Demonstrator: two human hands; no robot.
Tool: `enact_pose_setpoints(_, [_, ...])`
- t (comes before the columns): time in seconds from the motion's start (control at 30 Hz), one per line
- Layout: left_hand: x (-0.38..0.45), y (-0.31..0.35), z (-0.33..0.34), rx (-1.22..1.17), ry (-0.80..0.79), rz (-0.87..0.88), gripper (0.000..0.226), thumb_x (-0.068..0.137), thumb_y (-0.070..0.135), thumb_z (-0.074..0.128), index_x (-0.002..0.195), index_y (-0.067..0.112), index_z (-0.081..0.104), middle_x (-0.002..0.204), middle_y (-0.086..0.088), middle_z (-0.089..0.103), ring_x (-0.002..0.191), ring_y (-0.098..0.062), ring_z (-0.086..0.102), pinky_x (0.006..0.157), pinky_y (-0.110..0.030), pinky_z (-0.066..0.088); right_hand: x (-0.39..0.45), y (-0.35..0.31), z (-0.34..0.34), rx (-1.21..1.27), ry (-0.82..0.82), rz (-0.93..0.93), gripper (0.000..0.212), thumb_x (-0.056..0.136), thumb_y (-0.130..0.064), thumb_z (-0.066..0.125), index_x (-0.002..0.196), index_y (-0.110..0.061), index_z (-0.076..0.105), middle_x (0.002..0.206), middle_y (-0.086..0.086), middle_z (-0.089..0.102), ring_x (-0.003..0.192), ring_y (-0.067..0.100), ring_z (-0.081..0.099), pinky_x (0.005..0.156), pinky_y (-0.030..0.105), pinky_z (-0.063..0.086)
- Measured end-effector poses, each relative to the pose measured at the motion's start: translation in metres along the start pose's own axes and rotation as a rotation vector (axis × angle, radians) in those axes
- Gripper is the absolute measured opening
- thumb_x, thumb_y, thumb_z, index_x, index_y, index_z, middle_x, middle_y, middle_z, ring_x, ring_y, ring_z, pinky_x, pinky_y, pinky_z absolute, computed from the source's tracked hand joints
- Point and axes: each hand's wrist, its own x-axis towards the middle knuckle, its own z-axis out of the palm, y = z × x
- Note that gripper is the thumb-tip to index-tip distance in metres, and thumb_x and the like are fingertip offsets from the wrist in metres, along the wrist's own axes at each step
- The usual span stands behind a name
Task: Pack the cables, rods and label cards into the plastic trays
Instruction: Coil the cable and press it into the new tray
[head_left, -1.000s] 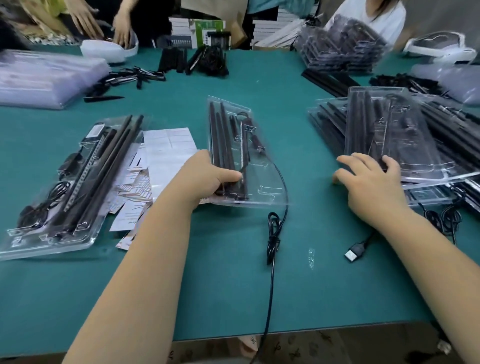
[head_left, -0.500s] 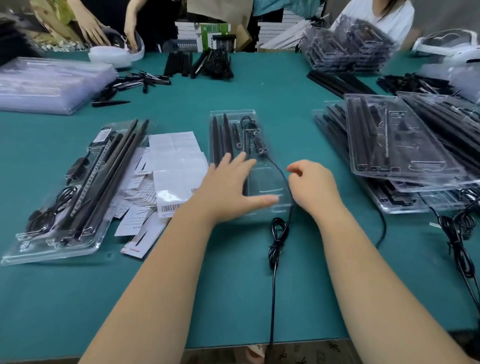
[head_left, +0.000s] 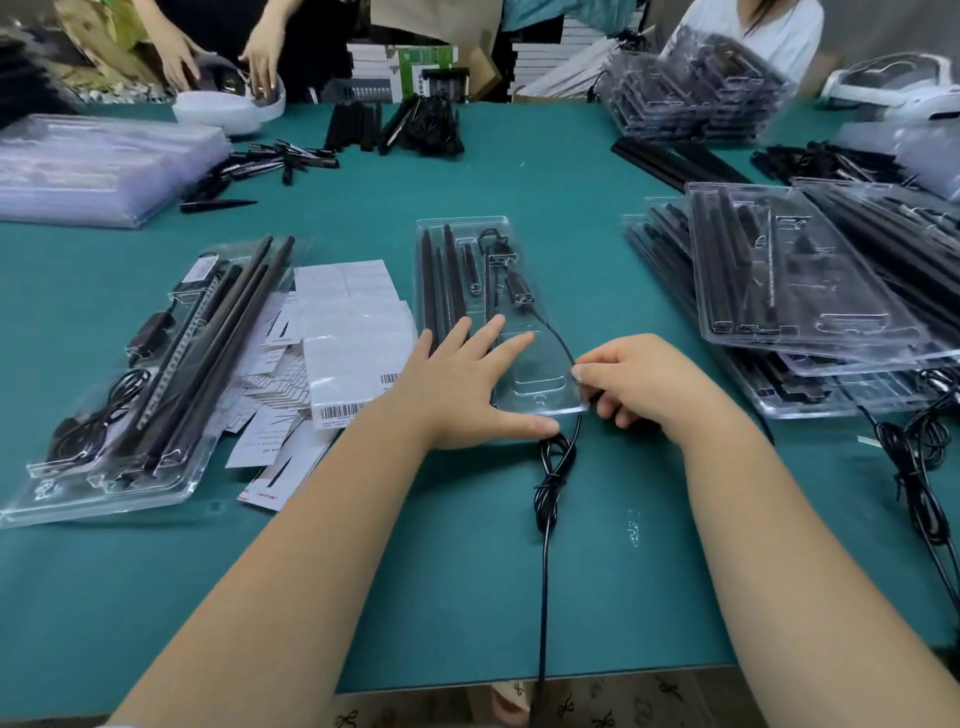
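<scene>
at nine o'clock a filled tray (head_left: 111, 395) is lying on the green table (head_left: 467, 597), holding dark rods and a coiled cable under clear plastic. just to its right, toward ten o'clock of the hands, a loose pile of label cards (head_left: 343, 332) is spreading out, some white, some showing barcodes. the left hand (head_left: 467, 384) is resting flat on the near end of the centre tray (head_left: 540, 384), fingers straight and fanned wide, gripping nothing, with the thumb lying along the tray's near edge. this tray is sitting at twelve o'clock of the hands, with black rods (head_left: 439, 280) lined up in its left channels. a black cable (head_left: 553, 467) is running from the tray's right side down past the near edge and off the table at six o'clock, knotted into a small bundle just below the thumb. the right hand (head_left: 639, 384) is curling at the tray's near right corner, fingertips pinching the cable there. at two o'clock a stack of trays (head_left: 800, 291) is leaning, more cables trailing beside it.
</scene>
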Motion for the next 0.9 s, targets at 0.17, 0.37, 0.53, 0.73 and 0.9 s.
enact_pose_setpoints(0.17, [-0.008, 0.0, 0.002, -0.036, 0.133, 0.025, 0.097, 0.066, 0.089, 0.036, 0.149, 0.045, 0.009, 0.161, 0.011, 0.004, 0.148, -0.016, 0.0, 0.119, -0.047, 0.0, 0.001, -0.003, 0.001, 0.134, -0.001, 0.093, 0.018, 0.091, -0.016, 0.053, 0.077, -0.011, 0.061, 0.058, -0.002, 0.065, 0.038, 0.007, 0.05, 0.037, 0.017, 0.039])
enact_pose_setpoints(0.37, [-0.017, 0.002, -0.002, -0.178, 0.26, 0.062, 0.089, 0.074, 0.076, 0.051, 0.148, 0.031, 0.03, 0.157, 0.005, 0.024, 0.146, -0.021, 0.014, 0.119, -0.039, 0.012, 0.001, -0.005, 0.001, 0.183, 0.072, 0.09, 0.02, 0.091, -0.019, 0.051, 0.073, -0.014, 0.057, 0.054, 0.0, 0.057, 0.037, 0.01, 0.04, 0.04, 0.02, 0.035])
enact_pose_setpoints(0.53, [-0.02, 0.008, -0.003, -0.114, 0.232, 0.087, 0.083, 0.083, 0.066, 0.051, 0.149, 0.022, 0.029, 0.157, -0.002, 0.024, 0.145, -0.018, 0.016, 0.116, -0.031, 0.009, 0.0, -0.006, 0.007, 0.128, 0.062, -0.005, 0.013, 0.094, -0.016, 0.048, 0.086, -0.021, 0.057, 0.049, -0.008, 0.06, 0.037, 0.005, 0.043, 0.037, 0.02, 0.035])
enact_pose_setpoints(0.73, [-0.023, 0.017, -0.008, -0.194, 0.219, 0.07, 0.06, 0.098, 0.049, 0.026, 0.152, 0.026, 0.015, 0.159, -0.006, 0.019, 0.146, -0.023, 0.01, 0.117, -0.04, 0.003, -0.005, -0.013, 0.015, 0.224, -0.005, -0.008, 0.019, 0.097, -0.017, 0.044, 0.091, -0.02, 0.062, 0.053, -0.006, 0.065, 0.036, 0.007, 0.049, 0.038, 0.018, 0.04])
enact_pose_setpoints(0.9, [-0.024, 0.015, -0.006, -0.235, 0.26, 0.077, 0.056, 0.1, 0.044, 0.025, 0.152, 0.025, 0.016, 0.158, -0.005, 0.021, 0.146, -0.023, 0.011, 0.118, -0.042, 0.006, -0.006, -0.015, 0.037, -0.309, 0.286, -0.199, 0.036, 0.089, -0.045, 0.054, 0.123, -0.03, 0.052, 0.082, -0.005, 0.056, 0.079, 0.018, 0.055, 0.069, 0.029, 0.038])
